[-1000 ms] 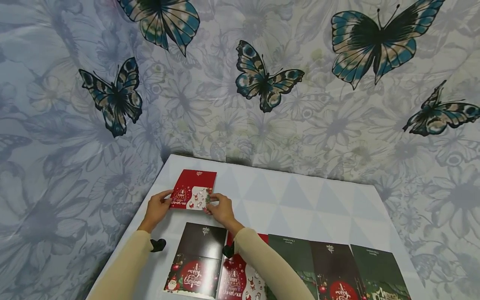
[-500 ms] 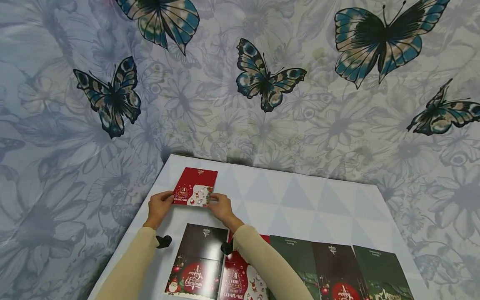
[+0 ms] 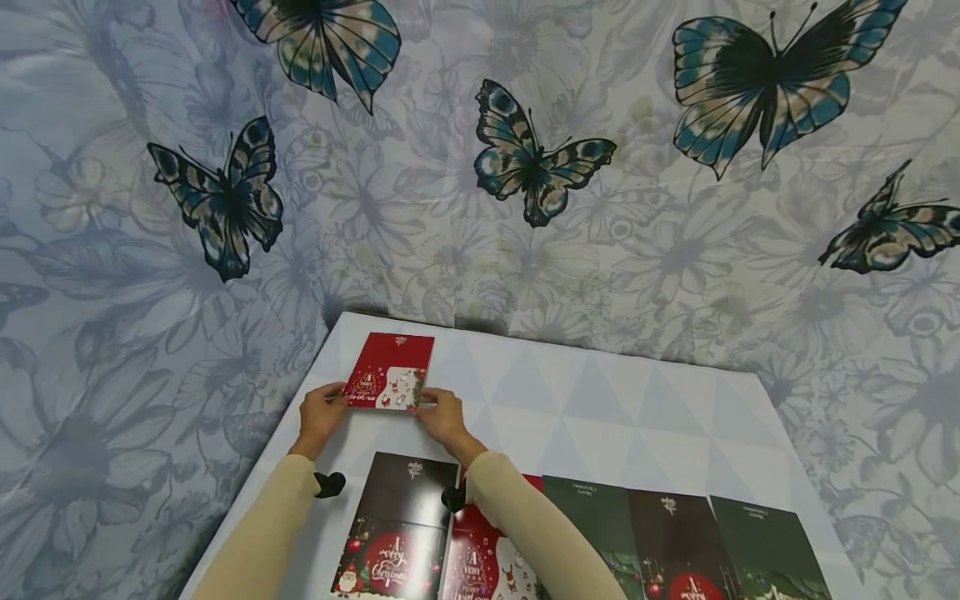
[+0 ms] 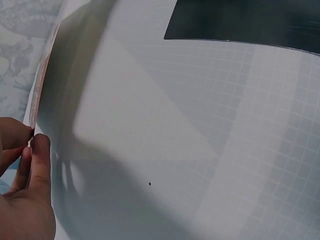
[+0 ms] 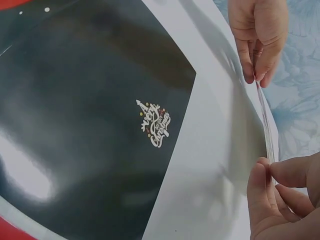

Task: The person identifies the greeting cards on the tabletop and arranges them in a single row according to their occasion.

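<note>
A red Christmas card [image 3: 397, 354] with a white picture panel is held at the far left of the table. My left hand [image 3: 321, 417] pinches its left edge between thumb and fingers. At the card's right edge, my right hand [image 3: 444, 417] pinches it the same way. Seen edge-on in the right wrist view, the card [image 5: 265, 120] stretches between both hands, raised off the tabletop. The left wrist view shows the thumb and fingers of my left hand [image 4: 30, 175] meeting on the card's thin edge.
Below the hands, a row of open cards lies on the white table [image 3: 600, 408]: a dark brown card [image 3: 408, 492], a red card [image 3: 472, 550] partly under my right sleeve, a green card [image 3: 588, 517], another brown card [image 3: 675, 533] and another green card [image 3: 765, 542]. A butterfly-patterned wall stands behind.
The red card has moved slightly up and away from me, with both hands still gripping its edges. The left forearm has shifted a little to the right. The row of cards stays put.
</note>
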{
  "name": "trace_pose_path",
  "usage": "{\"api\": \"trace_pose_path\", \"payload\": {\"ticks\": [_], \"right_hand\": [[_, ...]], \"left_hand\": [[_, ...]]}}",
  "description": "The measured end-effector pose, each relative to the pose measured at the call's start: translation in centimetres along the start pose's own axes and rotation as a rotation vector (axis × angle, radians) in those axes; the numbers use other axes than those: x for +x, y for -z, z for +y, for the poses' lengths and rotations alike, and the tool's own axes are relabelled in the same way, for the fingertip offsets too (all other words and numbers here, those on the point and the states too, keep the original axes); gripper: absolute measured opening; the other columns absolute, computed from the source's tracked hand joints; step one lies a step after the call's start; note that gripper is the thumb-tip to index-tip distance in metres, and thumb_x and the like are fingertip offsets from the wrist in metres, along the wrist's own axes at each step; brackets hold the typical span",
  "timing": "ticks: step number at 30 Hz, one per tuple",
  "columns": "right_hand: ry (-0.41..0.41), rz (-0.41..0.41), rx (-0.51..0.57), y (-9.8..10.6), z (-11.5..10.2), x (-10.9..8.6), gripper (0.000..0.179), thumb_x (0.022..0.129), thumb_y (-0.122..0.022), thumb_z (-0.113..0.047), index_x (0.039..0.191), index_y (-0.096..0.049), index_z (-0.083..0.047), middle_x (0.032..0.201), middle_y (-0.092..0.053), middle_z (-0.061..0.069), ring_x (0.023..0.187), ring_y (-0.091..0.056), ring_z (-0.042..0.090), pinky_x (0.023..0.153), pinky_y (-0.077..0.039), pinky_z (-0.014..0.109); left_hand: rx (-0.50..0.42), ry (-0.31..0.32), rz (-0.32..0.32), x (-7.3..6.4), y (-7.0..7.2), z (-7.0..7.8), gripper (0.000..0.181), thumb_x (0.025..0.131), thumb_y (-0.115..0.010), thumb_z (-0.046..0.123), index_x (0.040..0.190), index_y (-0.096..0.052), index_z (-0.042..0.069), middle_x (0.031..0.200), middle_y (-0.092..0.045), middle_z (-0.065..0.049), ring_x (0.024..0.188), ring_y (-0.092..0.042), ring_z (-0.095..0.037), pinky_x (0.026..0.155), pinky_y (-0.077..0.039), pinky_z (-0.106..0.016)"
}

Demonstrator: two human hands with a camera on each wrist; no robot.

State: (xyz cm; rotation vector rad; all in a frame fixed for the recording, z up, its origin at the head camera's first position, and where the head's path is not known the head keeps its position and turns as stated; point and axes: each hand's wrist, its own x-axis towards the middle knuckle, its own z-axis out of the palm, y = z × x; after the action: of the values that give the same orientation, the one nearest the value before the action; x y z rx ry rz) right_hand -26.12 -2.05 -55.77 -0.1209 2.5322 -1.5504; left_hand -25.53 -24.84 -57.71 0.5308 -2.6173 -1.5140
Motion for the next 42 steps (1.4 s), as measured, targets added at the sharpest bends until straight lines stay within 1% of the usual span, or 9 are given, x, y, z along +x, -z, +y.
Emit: {"api": "trace_pose_path", "payload": {"ticks": [5,10,16,22,24,27,29,34,42], "right_hand": [[0.019,0.000,0.006,0.05,-0.14,-0.13,0.041,0.086,-0.070,0.001,0.127,-0.066,0.003,0.114,-0.074,0.015,0.094,-0.075,0.021,0.070,-0.054,0.022],[0.013,-0.033,-0.003,0.13,-0.22,-0.34,0.040,0.091,-0.066,-0.001,0.131,-0.063,0.003,0.123,-0.070,0.017,0.099,-0.073,0.023,0.073,-0.055,0.024],[0.005,-0.059,-0.052,0.19,-0.34,-0.50,0.041,0.095,-0.056,0.001,0.137,-0.058,0.002,0.133,-0.064,0.019,0.104,-0.070,0.024,0.073,-0.052,0.026],[0.021,-0.095,-0.138,-0.09,-0.60,-0.32,0.044,0.098,-0.045,0.001,0.141,-0.054,0.004,0.141,-0.058,0.021,0.126,-0.057,0.028,0.085,-0.049,0.034],[0.018,-0.109,-0.149,-0.19,-0.65,-0.27,0.045,0.098,-0.043,0.001,0.142,-0.051,0.005,0.143,-0.056,0.021,0.125,-0.056,0.030,0.085,-0.050,0.037],[0.011,-0.112,-0.166,-0.30,-0.66,-0.22,0.050,0.095,-0.043,0.002,0.144,-0.047,0.006,0.145,-0.054,0.022,0.128,-0.055,0.032,0.089,-0.051,0.040],[0.013,-0.105,-0.172,-0.28,-0.65,-0.20,0.052,0.093,-0.045,0.003,0.145,-0.046,0.007,0.144,-0.054,0.023,0.131,-0.053,0.033,0.097,-0.050,0.042],[0.023,-0.095,-0.177,-0.10,-0.57,-0.27,0.052,0.091,-0.048,0.003,0.143,-0.049,0.007,0.142,-0.055,0.024,0.136,-0.050,0.036,0.109,-0.044,0.048],[0.024,-0.095,-0.133,0.18,-0.39,-0.50,0.050,0.091,-0.050,0.003,0.141,-0.052,0.005,0.140,-0.058,0.023,0.135,-0.051,0.036,0.109,-0.043,0.049]], "left_hand": [[-0.012,-0.007,0.033,-0.23,0.10,0.22,0.039,0.097,-0.057,0.006,0.135,-0.059,-0.004,0.132,-0.062,-0.025,0.116,-0.062,-0.037,0.074,-0.051,-0.024],[-0.002,0.003,0.043,-0.40,0.01,0.17,0.038,0.098,-0.053,0.005,0.134,-0.060,-0.002,0.132,-0.063,-0.023,0.117,-0.061,-0.035,0.084,-0.052,-0.034],[-0.010,-0.017,-0.006,-0.38,0.04,0.00,0.040,0.099,-0.048,0.002,0.138,-0.055,-0.005,0.138,-0.058,-0.025,0.126,-0.056,-0.038,0.100,-0.049,-0.047],[-0.012,-0.039,-0.032,-0.33,0.22,0.05,0.042,0.099,-0.045,0.000,0.140,-0.052,-0.008,0.140,-0.055,-0.028,0.131,-0.052,-0.041,0.105,-0.046,-0.050],[-0.016,-0.038,-0.038,-0.37,0.24,0.11,0.042,0.100,-0.045,0.001,0.141,-0.051,-0.007,0.141,-0.054,-0.028,0.132,-0.051,-0.041,0.106,-0.045,-0.050],[-0.020,-0.034,-0.044,-0.39,0.26,0.16,0.043,0.101,-0.045,0.003,0.143,-0.049,-0.007,0.143,-0.053,-0.027,0.134,-0.050,-0.041,0.108,-0.043,-0.050],[-0.029,-0.034,-0.048,-0.44,0.31,0.25,0.043,0.102,-0.045,0.004,0.144,-0.048,-0.006,0.145,-0.051,-0.027,0.135,-0.049,-0.040,0.109,-0.043,-0.050],[-0.015,-0.031,-0.057,-0.56,0.42,0.36,0.044,0.103,-0.045,0.007,0.145,-0.046,-0.006,0.146,-0.050,-0.027,0.136,-0.048,-0.041,0.109,-0.043,-0.050],[-0.014,-0.011,-0.055,-0.81,0.55,0.34,0.045,0.103,-0.044,0.008,0.146,-0.046,-0.005,0.148,-0.049,-0.026,0.138,-0.046,-0.040,0.111,-0.042,-0.049]]}}
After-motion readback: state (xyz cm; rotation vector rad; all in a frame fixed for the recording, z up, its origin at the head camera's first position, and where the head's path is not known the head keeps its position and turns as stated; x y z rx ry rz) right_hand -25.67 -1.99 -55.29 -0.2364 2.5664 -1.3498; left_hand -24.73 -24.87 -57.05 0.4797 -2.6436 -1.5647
